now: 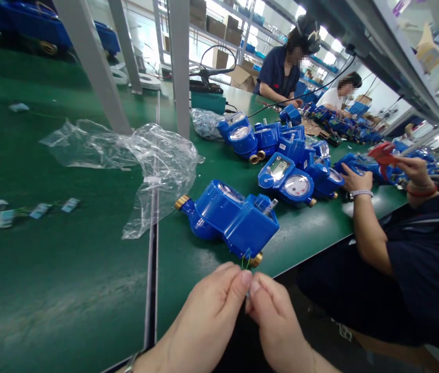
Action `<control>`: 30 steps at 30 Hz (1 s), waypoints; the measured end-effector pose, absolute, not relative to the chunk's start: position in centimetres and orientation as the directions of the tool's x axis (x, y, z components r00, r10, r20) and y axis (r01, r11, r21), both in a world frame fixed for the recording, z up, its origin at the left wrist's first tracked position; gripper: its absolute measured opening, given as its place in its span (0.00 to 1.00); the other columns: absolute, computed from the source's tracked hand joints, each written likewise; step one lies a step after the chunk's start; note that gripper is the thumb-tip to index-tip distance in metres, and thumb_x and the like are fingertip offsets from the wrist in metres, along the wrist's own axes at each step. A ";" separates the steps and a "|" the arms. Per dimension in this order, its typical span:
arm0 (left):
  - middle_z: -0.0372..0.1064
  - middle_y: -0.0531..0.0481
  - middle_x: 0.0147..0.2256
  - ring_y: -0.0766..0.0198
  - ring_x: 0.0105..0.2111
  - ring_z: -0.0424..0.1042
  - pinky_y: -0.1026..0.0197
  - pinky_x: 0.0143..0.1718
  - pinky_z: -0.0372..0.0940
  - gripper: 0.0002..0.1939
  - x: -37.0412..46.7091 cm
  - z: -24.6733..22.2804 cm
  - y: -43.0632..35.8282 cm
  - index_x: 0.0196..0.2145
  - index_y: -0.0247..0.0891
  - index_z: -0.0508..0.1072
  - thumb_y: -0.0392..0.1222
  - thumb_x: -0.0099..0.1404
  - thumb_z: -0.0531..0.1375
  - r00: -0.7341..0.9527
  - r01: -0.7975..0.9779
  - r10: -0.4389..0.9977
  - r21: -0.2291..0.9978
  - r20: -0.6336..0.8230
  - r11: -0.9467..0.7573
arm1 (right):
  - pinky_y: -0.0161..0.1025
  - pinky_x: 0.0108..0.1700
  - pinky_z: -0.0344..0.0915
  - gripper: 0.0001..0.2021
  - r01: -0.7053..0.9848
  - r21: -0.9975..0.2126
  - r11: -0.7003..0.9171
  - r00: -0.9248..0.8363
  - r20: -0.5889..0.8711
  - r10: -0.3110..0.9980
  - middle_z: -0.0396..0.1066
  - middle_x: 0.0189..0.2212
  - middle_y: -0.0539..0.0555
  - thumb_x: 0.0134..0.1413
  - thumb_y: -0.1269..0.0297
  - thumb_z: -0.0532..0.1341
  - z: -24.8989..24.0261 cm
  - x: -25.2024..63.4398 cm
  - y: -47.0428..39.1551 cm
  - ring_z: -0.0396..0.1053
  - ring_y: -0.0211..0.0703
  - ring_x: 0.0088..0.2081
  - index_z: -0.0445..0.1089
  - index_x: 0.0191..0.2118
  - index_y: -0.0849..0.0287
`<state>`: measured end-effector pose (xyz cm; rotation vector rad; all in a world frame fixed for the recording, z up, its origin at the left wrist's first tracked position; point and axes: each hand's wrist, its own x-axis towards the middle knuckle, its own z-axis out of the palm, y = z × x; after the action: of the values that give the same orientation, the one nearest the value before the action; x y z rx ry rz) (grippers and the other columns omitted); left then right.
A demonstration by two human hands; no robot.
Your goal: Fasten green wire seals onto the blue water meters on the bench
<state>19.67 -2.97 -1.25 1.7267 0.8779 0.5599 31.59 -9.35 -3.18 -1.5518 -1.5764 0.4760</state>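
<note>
Pinching together at the lower centre of the frame, the left hand [211, 305] and the right hand [277, 318] are both closed, thumbs pressed against curled fingers, with a thin green wire [243, 262] caught at their meeting tips. How its ends are shared between them is hidden. The wire rises in a narrow loop to the near lower edge of a blue meter [230, 217], which lies tilted on the green desk [87, 290] at the centre of the frame, one brass end [182, 202] pointing to the upper left and another just beside the wire; neither hand grips its body.

The meter looks weighty and rigid, its smooth casing likely a little slippery; a lift would best take the thick body from both sides, or the brass ends, sparing the clear window and the small upright stub. The wire seems light, springy and easily kinked, so it wants a fingertip pinch close to the loop and a gentle pull.

Left of the meter, a crumpled clear bag [167, 160] lies on the desk, soft and slick by its look; small pale tags [70, 204] lie at the far left. More blue meters [287, 176] crowd the upper right, where a co-worker's hand [357, 181] touches one.
</note>
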 end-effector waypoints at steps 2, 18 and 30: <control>0.62 0.54 0.26 0.64 0.29 0.64 0.64 0.32 0.58 0.20 19.5 -1.3 -2.8 0.23 0.38 0.63 0.49 0.70 0.45 0.614 0.305 0.788 0.936 -0.051 -0.178 | 0.33 0.21 0.53 0.18 0.406 -0.914 -0.016 0.186 0.065 0.980 0.54 0.18 0.46 0.65 0.63 0.39 -3.4 31.0 -9.5 0.53 0.34 0.19 0.54 0.24 0.56; 0.62 0.54 0.28 0.65 0.29 0.64 0.64 0.34 0.57 0.20 20.0 -1.5 -2.3 0.25 0.39 0.64 0.49 0.70 0.45 0.597 0.297 0.801 0.939 -0.042 -0.172 | 0.34 0.21 0.52 0.16 0.239 -0.957 -0.164 0.155 -0.129 0.979 0.51 0.18 0.45 0.65 0.60 0.41 -2.8 31.3 -9.0 0.49 0.34 0.18 0.54 0.26 0.56; 0.66 0.53 0.28 0.63 0.30 0.65 0.63 0.35 0.60 0.18 20.3 -0.9 -1.8 0.27 0.38 0.68 0.49 0.68 0.47 0.589 0.233 0.801 0.971 -0.103 -0.046 | 0.44 0.34 0.55 0.07 0.949 0.027 0.313 -0.261 0.621 0.739 0.67 0.26 0.56 0.57 0.73 0.53 -3.2 33.4 -8.9 0.61 0.43 0.29 0.66 0.39 0.66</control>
<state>20.28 -1.81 -0.93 1.5915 0.8901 0.5775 33.39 -8.90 -3.22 -1.4899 -2.0807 -0.5495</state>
